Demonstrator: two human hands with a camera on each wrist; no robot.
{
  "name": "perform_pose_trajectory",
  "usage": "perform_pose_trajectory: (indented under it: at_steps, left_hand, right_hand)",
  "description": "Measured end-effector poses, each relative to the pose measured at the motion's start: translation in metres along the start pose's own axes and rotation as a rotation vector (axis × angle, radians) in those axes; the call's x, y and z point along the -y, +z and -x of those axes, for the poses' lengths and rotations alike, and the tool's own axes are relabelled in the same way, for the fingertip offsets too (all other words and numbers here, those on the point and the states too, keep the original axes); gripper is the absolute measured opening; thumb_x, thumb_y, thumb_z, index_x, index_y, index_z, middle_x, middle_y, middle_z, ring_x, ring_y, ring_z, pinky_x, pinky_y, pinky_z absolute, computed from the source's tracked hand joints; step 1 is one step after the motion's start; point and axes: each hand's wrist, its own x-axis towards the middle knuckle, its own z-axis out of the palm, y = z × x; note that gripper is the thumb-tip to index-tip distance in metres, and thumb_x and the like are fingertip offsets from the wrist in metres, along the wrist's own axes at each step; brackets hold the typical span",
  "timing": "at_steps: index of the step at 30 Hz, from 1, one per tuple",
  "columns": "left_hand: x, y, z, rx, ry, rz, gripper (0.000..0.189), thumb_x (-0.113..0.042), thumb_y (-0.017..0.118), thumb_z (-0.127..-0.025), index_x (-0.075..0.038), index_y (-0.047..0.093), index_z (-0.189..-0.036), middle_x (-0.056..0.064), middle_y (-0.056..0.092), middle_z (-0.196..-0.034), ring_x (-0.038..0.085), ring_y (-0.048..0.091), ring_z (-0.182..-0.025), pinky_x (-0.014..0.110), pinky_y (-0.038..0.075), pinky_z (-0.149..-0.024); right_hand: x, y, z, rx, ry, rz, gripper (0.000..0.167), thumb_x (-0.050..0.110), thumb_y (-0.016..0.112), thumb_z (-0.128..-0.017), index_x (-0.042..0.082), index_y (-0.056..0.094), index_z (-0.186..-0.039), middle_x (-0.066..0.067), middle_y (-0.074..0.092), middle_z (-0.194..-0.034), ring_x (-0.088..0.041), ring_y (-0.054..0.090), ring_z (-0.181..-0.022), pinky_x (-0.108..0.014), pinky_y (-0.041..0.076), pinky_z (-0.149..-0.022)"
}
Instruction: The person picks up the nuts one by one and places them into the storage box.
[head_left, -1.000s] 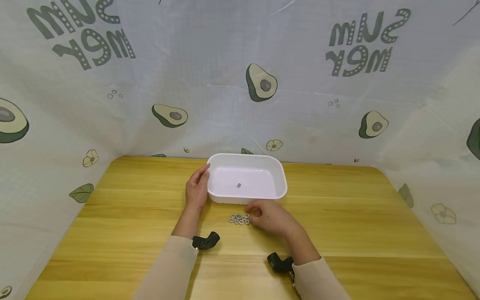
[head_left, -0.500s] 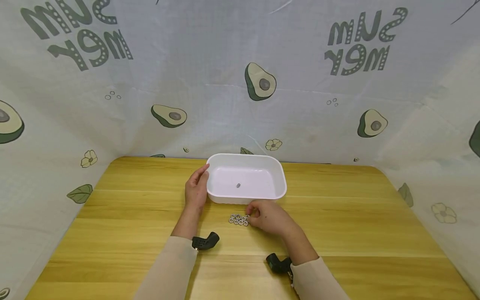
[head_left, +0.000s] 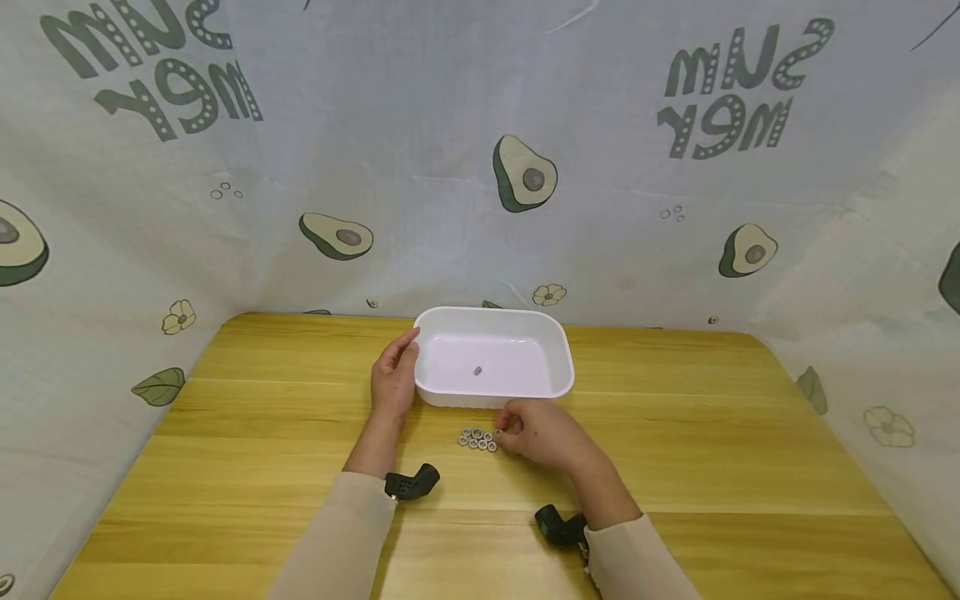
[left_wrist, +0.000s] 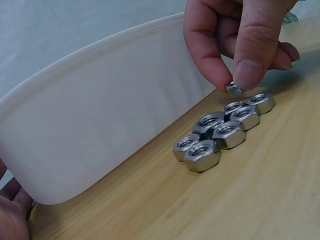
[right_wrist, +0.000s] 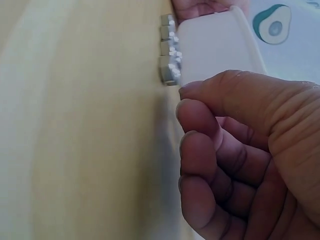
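My right hand [head_left: 542, 432] pinches a small metal hex nut [left_wrist: 234, 89] between thumb and index finger, just above the table; the other fingers are curled in. Several more silver hex nuts [head_left: 477, 433] lie flat in a close group to its left, in front of a white plastic basin [head_left: 495, 401]. My left hand [head_left: 393, 379] rests against the basin's left outer wall, fingers stretched along it. One small metal piece [head_left: 477, 371] lies inside on the basin floor. In the right wrist view, the fingertips hide the pinched nut.
The wooden table [head_left: 660, 450] reaches back to a hanging cloth [head_left: 420, 192] printed with avocados. The basin stands near the table's back edge. Each wrist wears a black camera mount [head_left: 412, 482].
My right hand has taken a nut from the right end of the group and raised it slightly. The left hand and basin have stayed in place.
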Motion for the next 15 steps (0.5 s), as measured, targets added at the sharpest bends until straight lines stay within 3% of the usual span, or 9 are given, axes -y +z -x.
perform_pose_trajectory:
  at_steps: [8,15]
  left_hand:
    - [0.001,0.006,-0.005,-0.031,0.014,0.002,0.035,-0.027,0.052,-0.106,-0.018,0.065,-0.137,0.004,0.055,-0.152,0.024,0.051,-0.140,0.041,0.043,-0.119]
    - [0.001,0.008,-0.008,-0.043,0.021,0.003,0.035,-0.027,0.053,-0.105,-0.018,0.066,-0.136,0.003,0.057,-0.151,0.023,0.051,-0.140,0.040,0.043,-0.119]
  right_hand:
    - [0.001,-0.017,-0.003,0.017,-0.042,-0.022,0.004,0.016,0.073,-0.087,0.017,0.069,-0.087,0.007,0.059,-0.062,-0.009,0.051,-0.057,-0.024,0.042,-0.053]
    - [0.009,-0.030,0.001,-0.047,-0.036,0.005,0.003,0.019,0.073,-0.090,0.018,0.070,-0.089,0.005,0.056,-0.065,-0.011,0.049,-0.058,-0.025,0.041,-0.055]
